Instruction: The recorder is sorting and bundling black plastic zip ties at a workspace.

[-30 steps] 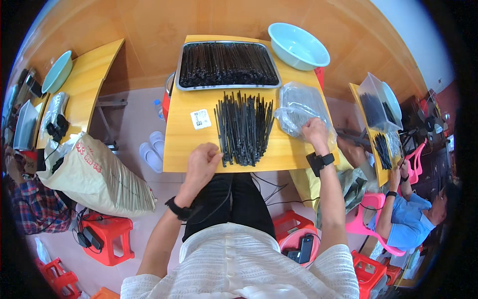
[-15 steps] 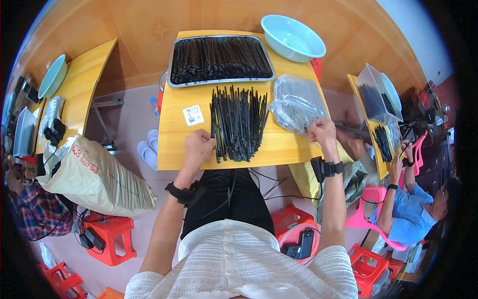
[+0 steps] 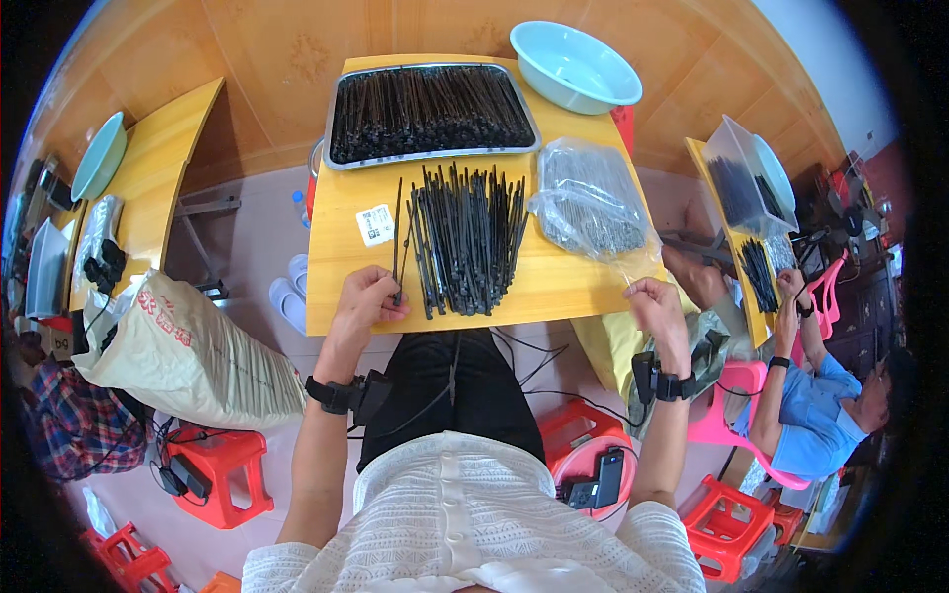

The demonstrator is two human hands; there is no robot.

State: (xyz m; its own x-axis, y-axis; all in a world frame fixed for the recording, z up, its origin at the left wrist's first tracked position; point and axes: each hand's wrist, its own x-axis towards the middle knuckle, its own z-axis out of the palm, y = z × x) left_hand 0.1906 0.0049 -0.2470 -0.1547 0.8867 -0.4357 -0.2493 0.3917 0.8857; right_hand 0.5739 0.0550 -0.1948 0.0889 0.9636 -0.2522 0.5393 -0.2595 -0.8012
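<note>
Left hand pinches one black tie at centre frame beside the pile; right hand pinches the bag corner — lift it straight, slowly.

Small white label on yellow table left of ties; clear plastic bag right; big printed sack on floor.
</note>
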